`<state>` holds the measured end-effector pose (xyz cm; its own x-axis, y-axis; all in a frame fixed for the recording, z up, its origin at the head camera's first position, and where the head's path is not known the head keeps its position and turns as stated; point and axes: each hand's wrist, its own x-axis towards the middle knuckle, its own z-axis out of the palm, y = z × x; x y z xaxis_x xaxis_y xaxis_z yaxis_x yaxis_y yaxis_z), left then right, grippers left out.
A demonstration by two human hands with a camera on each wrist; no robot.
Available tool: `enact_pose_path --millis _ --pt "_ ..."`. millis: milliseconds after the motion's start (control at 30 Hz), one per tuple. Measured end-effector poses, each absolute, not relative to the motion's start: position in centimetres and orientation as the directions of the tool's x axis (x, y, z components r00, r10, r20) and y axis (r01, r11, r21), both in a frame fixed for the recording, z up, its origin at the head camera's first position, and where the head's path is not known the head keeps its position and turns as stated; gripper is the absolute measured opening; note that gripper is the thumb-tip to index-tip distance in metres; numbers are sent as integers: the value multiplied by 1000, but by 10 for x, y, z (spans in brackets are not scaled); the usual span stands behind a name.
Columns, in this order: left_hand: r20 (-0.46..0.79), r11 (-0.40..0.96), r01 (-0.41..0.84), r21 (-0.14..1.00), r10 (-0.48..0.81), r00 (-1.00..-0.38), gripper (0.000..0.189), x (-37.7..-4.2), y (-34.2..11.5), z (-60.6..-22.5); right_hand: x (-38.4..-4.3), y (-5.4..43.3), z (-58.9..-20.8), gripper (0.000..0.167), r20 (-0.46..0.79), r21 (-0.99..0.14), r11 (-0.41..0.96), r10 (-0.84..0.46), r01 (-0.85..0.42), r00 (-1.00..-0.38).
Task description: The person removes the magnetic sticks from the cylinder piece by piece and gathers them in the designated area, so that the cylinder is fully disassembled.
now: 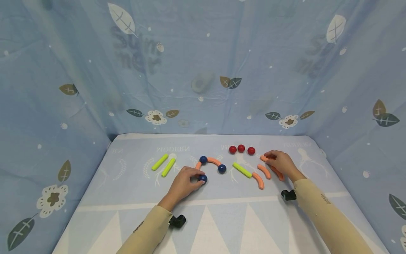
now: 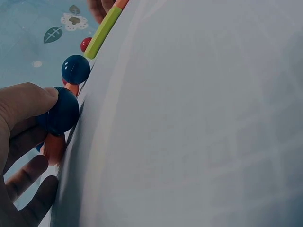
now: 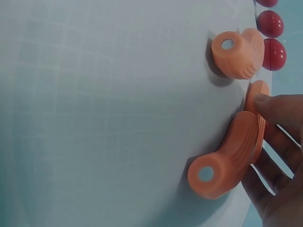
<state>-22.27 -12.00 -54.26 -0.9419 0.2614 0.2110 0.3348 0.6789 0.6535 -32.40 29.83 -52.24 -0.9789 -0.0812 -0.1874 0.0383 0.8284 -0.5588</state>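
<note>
In the head view my left hand (image 1: 185, 182) pinches a blue ball (image 1: 203, 179) at the lower end of a chain. Two curved orange rods (image 1: 214, 161) join it through a blue ball (image 1: 203, 160) to another blue ball (image 1: 222, 169). The left wrist view shows the thumb on the held blue ball (image 2: 64, 113), which touches an orange rod (image 2: 54, 149). My right hand (image 1: 281, 163) holds a curved orange rod (image 3: 257, 92) between thumb and fingers. Just nearer lies another orange rod (image 3: 225, 158) with a silvery round end.
Three red balls (image 1: 241, 148) sit at the back. A straight green rod (image 1: 242, 170) touches a curved orange rod (image 1: 258, 181), with another orange rod (image 1: 264, 171) beside them. Two green rods (image 1: 168, 167) lie at left. Patterned blue cloth (image 1: 203, 106) rises behind the table.
</note>
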Motion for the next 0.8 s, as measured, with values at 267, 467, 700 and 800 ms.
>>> enact_pose_path --millis 267,467,700,800 --pt "206 673 329 662 259 -944 29 -222 -120 -542 -317 298 -519 40 -130 -560 829 -69 16 -989" --pt "218 677 337 654 258 -941 30 -222 -120 -543 -305 289 -513 38 -68 -593 805 -88 -30 -994" --pt "207 692 322 647 247 -947 30 -221 -119 -541 -293 272 -510 34 12 -613 779 -158 -132 -987" --pt "201 689 314 653 242 -949 30 -221 -117 -540 -287 265 -511 33 36 -618 768 -187 -169 -982"
